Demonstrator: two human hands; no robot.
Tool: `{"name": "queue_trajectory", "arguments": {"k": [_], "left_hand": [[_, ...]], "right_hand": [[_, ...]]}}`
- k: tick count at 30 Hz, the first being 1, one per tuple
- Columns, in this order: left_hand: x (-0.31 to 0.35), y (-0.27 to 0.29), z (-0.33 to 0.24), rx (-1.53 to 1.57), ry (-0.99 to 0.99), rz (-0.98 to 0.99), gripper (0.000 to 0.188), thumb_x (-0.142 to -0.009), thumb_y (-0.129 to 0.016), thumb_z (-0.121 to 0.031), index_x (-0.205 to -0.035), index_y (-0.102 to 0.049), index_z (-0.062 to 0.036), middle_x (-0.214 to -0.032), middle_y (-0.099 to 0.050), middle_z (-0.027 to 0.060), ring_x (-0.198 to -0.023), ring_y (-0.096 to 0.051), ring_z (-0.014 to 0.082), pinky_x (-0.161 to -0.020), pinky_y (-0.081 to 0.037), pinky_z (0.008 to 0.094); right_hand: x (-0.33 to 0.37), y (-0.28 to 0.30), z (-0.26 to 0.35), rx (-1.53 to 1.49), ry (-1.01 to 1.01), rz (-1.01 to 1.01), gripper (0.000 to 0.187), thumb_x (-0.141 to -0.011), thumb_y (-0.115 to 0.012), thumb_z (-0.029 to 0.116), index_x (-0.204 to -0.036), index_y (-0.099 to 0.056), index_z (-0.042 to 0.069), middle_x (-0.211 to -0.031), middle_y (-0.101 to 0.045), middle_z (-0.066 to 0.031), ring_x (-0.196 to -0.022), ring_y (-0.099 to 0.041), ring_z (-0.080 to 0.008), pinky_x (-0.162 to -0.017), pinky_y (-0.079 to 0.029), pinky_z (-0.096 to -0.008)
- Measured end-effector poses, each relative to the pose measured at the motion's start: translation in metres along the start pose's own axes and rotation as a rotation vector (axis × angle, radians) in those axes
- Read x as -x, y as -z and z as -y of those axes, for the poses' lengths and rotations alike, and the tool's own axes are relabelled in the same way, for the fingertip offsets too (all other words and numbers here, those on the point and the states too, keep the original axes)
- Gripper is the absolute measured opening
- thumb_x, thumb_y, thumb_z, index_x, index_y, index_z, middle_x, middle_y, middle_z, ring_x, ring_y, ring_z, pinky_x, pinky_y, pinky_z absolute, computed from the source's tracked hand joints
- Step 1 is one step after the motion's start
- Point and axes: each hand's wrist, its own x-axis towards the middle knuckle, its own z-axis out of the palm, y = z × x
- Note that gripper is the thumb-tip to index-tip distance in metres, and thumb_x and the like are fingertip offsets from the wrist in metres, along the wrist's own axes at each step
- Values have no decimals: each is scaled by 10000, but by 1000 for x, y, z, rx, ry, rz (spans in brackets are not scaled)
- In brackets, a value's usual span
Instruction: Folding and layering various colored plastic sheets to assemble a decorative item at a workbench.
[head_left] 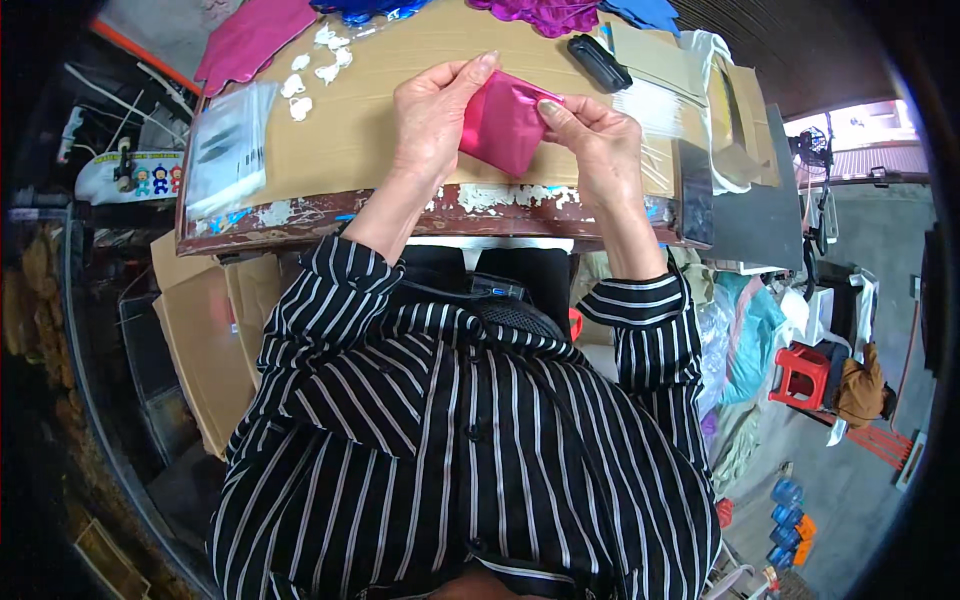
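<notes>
A folded piece of shiny magenta sheet (508, 128) is held up over the cardboard-covered table top (370, 130). My left hand (432, 115) pinches its left upper edge between thumb and fingers. At its upper right corner my right hand (603, 140) grips it, thumb on top. Both hands are closed on the sheet, and some fingertips are hidden behind it. Whether it is fabric or foil, I cannot tell.
Small white pieces (299, 85) lie at the left, near clear plastic bags (232, 145). Further back are a flat magenta piece (252, 42) and shiny blue material (365, 10). A black stapler-like object (599, 62) and thin white sticks (655, 110) lie at the right.
</notes>
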Motion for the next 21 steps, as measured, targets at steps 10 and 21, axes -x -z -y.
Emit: {"name": "queue_trajectory", "arguments": {"k": [10,21], "left_hand": [[7,5,-1,20,47,127,350,-977,-743,-235,-1211,-729,25,-1130,-760,111,-1028,-689,130,-970,-518,269],[7,5,3,5,68,33,310,-981,-737,-206,-1195,-730,18,-1086,-767,80,-986,-687,105,-948,-528,254]], "right_hand": [[-3,7,-4,-11,27,-13,144,-917,-758,42,-1030,-757,-47,-900,-759,-82,-770,-674,-116,-759,-547,-260],[1,2,-3,10,10,-25,123,-915,-754,27,-1014,-764,-45,-897,-767,-89,-788,-685,-113,-767,-544,-251]]}}
